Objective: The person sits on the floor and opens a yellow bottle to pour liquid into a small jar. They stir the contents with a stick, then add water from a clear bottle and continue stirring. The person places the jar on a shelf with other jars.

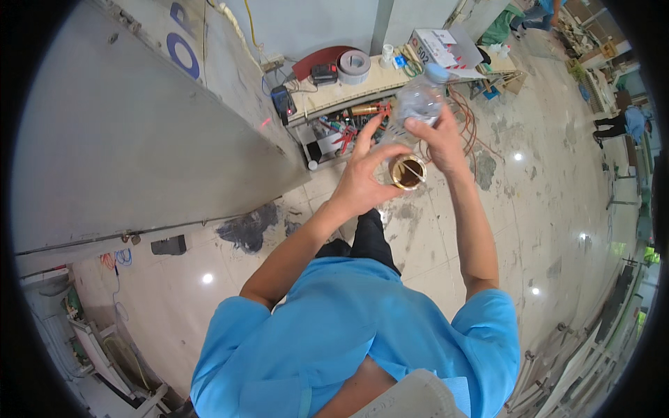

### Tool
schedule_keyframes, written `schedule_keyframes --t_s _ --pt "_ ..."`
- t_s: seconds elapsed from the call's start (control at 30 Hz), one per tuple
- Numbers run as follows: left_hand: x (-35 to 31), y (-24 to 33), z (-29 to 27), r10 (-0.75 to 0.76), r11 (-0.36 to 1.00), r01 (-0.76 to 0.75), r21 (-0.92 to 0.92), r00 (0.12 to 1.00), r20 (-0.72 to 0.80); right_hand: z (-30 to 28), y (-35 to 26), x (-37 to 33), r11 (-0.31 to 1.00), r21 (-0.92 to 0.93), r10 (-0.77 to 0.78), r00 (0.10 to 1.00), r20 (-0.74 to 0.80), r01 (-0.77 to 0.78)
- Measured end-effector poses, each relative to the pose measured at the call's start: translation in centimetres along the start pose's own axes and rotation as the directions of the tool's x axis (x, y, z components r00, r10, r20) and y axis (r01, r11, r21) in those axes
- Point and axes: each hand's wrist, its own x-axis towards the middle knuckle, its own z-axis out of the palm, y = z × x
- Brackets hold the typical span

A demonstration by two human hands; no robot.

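Note:
My left hand (359, 180) is closed round a small round cup (394, 180), its thumb and fingers pressed to the side. Brown stuff lies inside the cup, and a thin pale stick (417, 173) leans across its mouth. My right hand (440, 144) grips a clear plastic bottle (417, 103) just beyond the cup. The bottle is tilted, with its light blue top (437, 73) pointing away from me to the right. Whether the bottle touches the cup, I cannot tell.
Ahead stands a bench (317, 106) with tape rolls (354, 64), battery packs (323, 74) and an open carton (446, 50). Tools fill the shelf beneath it. Orange hose (474, 132) lies on the floor. A grey panel (139, 139) rises at left. Another person (631, 125) stands far right.

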Motion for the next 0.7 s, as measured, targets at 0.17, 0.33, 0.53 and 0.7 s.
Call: schedule_keyframes --t_s 0.17,0.33,0.53,0.7 --pt "-1.9 -1.2 -2.9 -0.077 0.978 0.097 0.182 0.990 -0.115 -1.1 -4.4 -5.1 0.938 -0.346 0.011 0.997 0.079 0.017" --pt "-3.0 -3.2 -3.6 -0.042 0.948 0.107 0.301 0.976 -0.214 0.0 -7.9 -8.9 0.767 -0.610 0.386 0.902 0.194 -0.197" --pt "-4.1 -4.2 -2.7 -0.003 0.942 0.077 0.328 0.976 -0.220 1.7 -8.3 -9.6 0.605 -0.703 0.629 0.766 0.133 -0.374" --pt "-4.6 -4.7 -2.0 0.013 0.946 0.060 0.318 0.975 -0.221 2.2 -8.0 -9.0 0.517 -0.762 0.699 0.706 0.113 -0.390"
